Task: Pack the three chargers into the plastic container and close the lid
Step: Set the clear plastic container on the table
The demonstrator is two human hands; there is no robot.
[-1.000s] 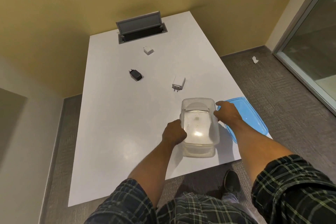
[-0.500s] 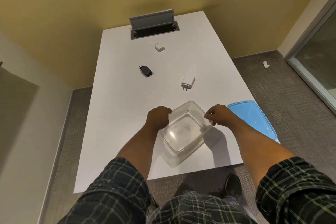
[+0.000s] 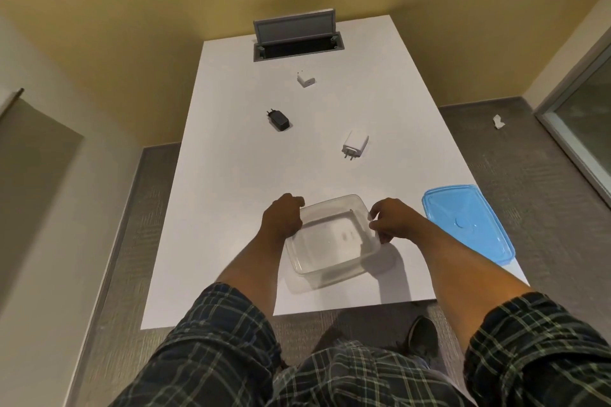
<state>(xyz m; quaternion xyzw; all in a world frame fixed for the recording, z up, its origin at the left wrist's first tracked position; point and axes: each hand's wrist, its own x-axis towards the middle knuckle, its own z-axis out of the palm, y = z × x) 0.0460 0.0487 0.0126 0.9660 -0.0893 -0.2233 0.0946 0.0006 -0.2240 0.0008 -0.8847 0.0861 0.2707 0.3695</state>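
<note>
A clear plastic container (image 3: 334, 241) sits open side up on the white table (image 3: 231, 195), near its front edge. My left hand (image 3: 282, 218) grips the container's left rim and my right hand (image 3: 390, 221) pinches its right rim. The blue lid (image 3: 466, 221) lies flat to the right of the container. Three chargers lie farther back: a white charger with prongs (image 3: 355, 144), a black charger (image 3: 278, 120) and a small white cube charger (image 3: 305, 79). The container holds nothing.
An open grey cable hatch (image 3: 297, 40) is set into the table's far end. Yellow wall lies behind it. A scrap of paper (image 3: 498, 121) lies on the carpet at right, near a glass door frame (image 3: 568, 129).
The container was upside down a second ago. Both hands have flipped it over and it now rests open side up, turned slightly. The lid and chargers have not moved.
</note>
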